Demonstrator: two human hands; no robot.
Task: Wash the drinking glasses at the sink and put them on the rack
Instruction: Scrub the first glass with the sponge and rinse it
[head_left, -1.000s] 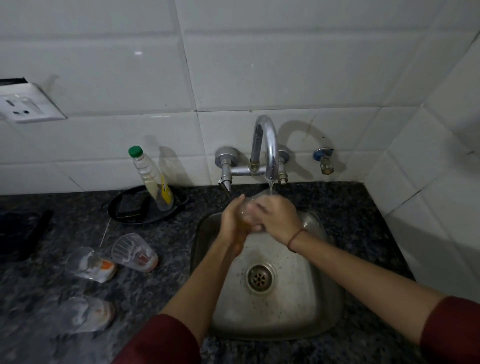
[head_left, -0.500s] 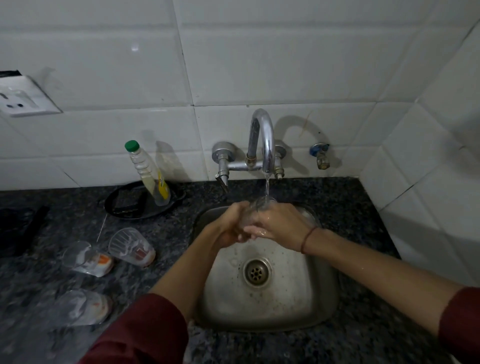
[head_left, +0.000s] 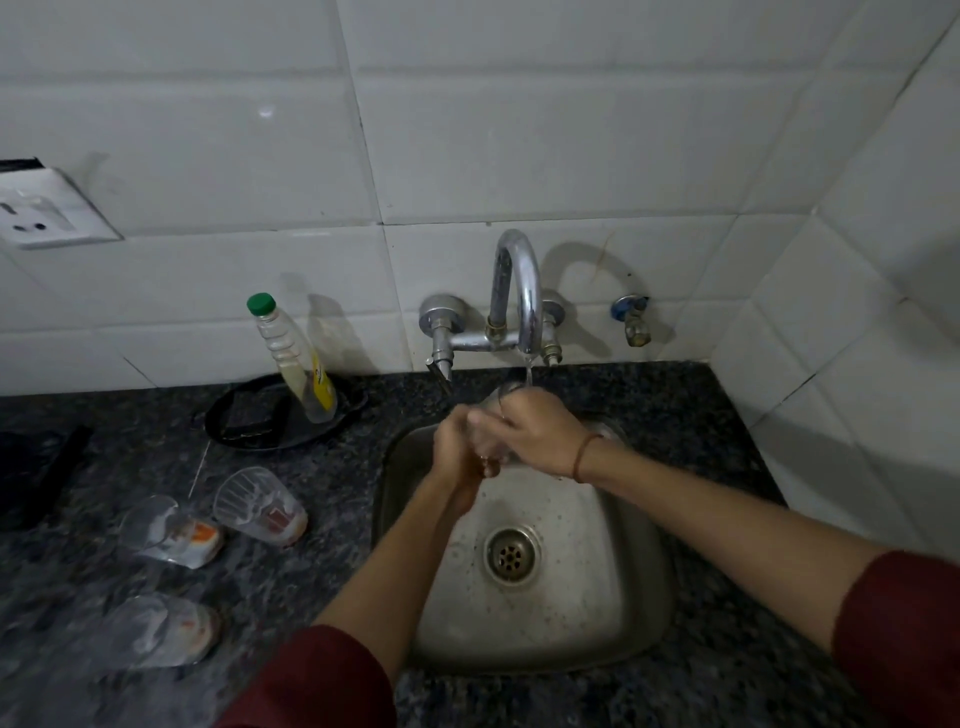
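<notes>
A clear drinking glass (head_left: 500, 397) is held under the running tap (head_left: 522, 291), above the back of the steel sink (head_left: 613, 603). My left hand (head_left: 457, 441) and my right hand (head_left: 535, 428) both grip it, hiding most of it; only its rim shows beneath the water stream. Three more clear glasses lie on their sides on the dark counter to the left: one (head_left: 260, 506) nearest the sink, one (head_left: 169, 530) beside it, one (head_left: 156, 629) closer to me. No rack is in view.
A green-capped bottle (head_left: 293, 358) stands on a black round tray (head_left: 280, 415) by the wall. A small valve (head_left: 631, 319) sticks out right of the tap. A wall socket (head_left: 49, 210) is at the far left. A tiled side wall closes the right.
Both hands stay on the glass under the tap and have shifted slightly up toward the spout. The three glasses on the counter have not moved.
</notes>
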